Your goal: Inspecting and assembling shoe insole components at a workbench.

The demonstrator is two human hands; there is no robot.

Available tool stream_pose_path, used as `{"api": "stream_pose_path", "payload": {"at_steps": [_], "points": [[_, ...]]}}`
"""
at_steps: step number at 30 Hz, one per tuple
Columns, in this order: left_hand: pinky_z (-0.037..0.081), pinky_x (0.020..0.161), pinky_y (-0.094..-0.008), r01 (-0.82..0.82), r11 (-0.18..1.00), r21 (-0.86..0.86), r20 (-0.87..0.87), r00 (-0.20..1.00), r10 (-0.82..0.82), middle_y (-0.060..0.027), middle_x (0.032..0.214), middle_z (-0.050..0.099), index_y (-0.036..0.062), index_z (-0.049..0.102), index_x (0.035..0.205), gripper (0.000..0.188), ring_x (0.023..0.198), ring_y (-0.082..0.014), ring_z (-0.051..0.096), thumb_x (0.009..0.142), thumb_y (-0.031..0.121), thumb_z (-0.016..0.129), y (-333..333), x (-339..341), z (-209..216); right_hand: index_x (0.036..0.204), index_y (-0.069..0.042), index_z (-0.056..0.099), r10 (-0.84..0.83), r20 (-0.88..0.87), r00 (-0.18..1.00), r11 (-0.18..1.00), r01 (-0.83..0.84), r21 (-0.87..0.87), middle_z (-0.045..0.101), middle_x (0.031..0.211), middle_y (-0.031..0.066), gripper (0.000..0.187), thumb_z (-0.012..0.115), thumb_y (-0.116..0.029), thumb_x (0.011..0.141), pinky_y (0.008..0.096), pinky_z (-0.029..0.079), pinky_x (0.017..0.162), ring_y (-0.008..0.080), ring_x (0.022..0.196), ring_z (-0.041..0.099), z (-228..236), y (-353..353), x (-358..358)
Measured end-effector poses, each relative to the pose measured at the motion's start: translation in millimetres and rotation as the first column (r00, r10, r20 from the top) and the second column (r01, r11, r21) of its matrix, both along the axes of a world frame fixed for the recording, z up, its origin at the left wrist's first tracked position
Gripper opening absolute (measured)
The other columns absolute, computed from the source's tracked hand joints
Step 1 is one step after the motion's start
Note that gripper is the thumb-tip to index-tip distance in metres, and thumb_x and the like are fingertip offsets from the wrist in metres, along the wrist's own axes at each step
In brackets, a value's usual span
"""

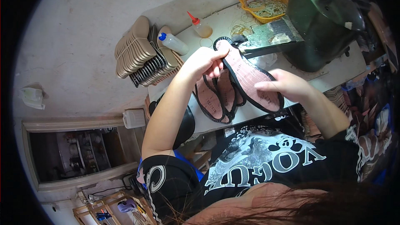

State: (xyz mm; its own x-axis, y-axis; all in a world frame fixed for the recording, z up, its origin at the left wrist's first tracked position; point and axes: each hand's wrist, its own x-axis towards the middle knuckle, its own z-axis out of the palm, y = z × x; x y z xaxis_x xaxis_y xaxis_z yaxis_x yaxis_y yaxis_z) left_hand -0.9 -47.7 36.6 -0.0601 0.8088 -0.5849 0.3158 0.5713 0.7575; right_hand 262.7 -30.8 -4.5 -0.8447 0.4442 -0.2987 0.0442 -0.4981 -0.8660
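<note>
A pink shoe insole with a black gathered edge [254, 77] is held up between my two hands, its pink face toward me. My left hand [205, 61] pinches it near the narrow end, thumb on the pink face. Around the wide end my right hand [288, 85] is closed, its thumb across the face and its other fingers hidden beneath. The narrow end is close to the metal plate of a machine [273, 35]; whether they touch I cannot tell. Under my left hand, more pink insoles with black edges [209, 102] lie overlapping on the white table [246, 118].
Bundled beige and black soles [135, 52] stand at the table's left. Behind are a blue-capped bottle [173, 43], a red-tipped bottle [201, 27], and a yellow basket [266, 14] of rubber bands. A large dark machine body [325, 21] occupies the far right.
</note>
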Motion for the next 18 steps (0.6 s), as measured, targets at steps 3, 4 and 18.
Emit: {"api": "stream_pose_path", "payload": {"at_steps": [3,4,18], "points": [[0.030,0.034,-0.0226,0.094,0.994,0.052,-0.182,0.980,-0.083,-0.0029,0.041,0.049,0.0056,0.058,0.056,0.052,0.032,-0.0091,0.043,0.086,0.048,0.060,10.1,-1.7,8.4,0.104,0.005,0.064,-0.062,-0.008,0.998,0.998,0.061,-0.033,0.067,0.093,0.0080,0.034,0.067,-0.024,0.086,0.0254,0.049,0.077,0.0114,0.082,0.062,-9.3,-2.5,1.1],[0.028,0.035,-0.0235,0.069,0.995,0.074,-0.201,0.978,-0.053,-0.0017,0.039,0.045,0.0059,0.058,0.054,0.054,0.032,-0.0092,0.040,0.084,0.051,0.061,14.8,-4.2,6.0,0.104,0.005,0.063,-0.126,-0.047,0.991,0.990,0.122,-0.072,0.067,0.093,0.0079,0.034,0.066,-0.024,0.087,0.0256,0.049,0.077,0.0114,0.082,0.062,-11.8,-3.7,-1.9],[0.026,0.039,-0.0191,-0.390,0.765,0.513,0.293,0.917,0.271,-0.0003,0.052,0.050,0.0047,0.059,0.080,0.053,0.038,-0.0061,0.037,0.100,0.047,0.033,-70.6,-48.0,-31.0,0.107,0.003,0.062,-0.125,-0.048,0.991,0.982,0.131,0.133,0.066,0.095,0.0055,0.037,0.065,-0.027,0.086,0.0253,0.049,0.075,0.0080,0.083,0.058,-1.5,-50.1,-83.7]]}}
